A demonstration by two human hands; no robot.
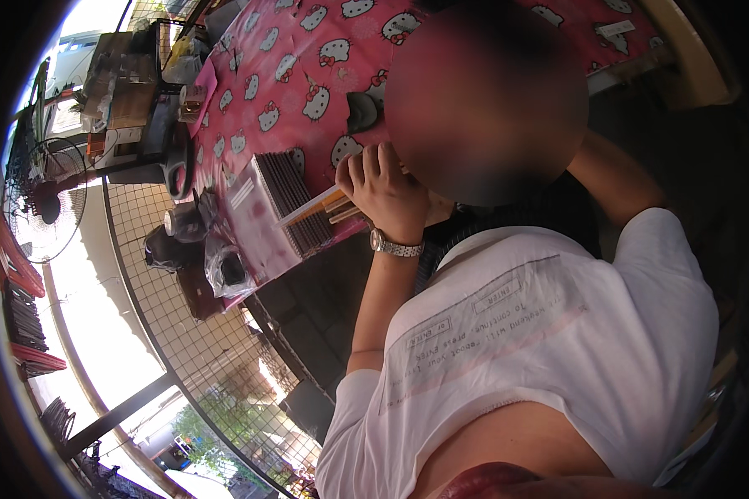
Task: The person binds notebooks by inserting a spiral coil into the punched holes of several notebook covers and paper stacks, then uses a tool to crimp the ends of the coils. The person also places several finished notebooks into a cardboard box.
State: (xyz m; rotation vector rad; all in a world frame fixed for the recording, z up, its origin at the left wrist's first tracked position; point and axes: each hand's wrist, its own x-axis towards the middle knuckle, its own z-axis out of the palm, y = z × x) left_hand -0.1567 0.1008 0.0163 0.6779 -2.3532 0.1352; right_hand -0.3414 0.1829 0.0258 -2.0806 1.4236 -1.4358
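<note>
My left hand (384, 190), with a metal-band watch (398, 247) on its wrist, is closed at the table's near edge, its fingers curled. Several thin sticks, one pale (308, 206) and others brown (345, 208), stick out from beside the fingers; their far ends are hidden. Left of the hand lies a stack with dark ridged edges (290, 195), beside clear plastic wrapping (254, 212). My right forearm (617, 176) runs into a large blurred disc, which hides my right hand and whatever is in it.
A pink patterned cloth (295, 83) covers the table. On it is a dark curved object (362, 112). A black ring-shaped handle (177, 170), plastic bags (225, 270) and cardboard boxes (129, 87) are on the left. Beyond stand a fan (48, 200) and wire mesh (154, 291).
</note>
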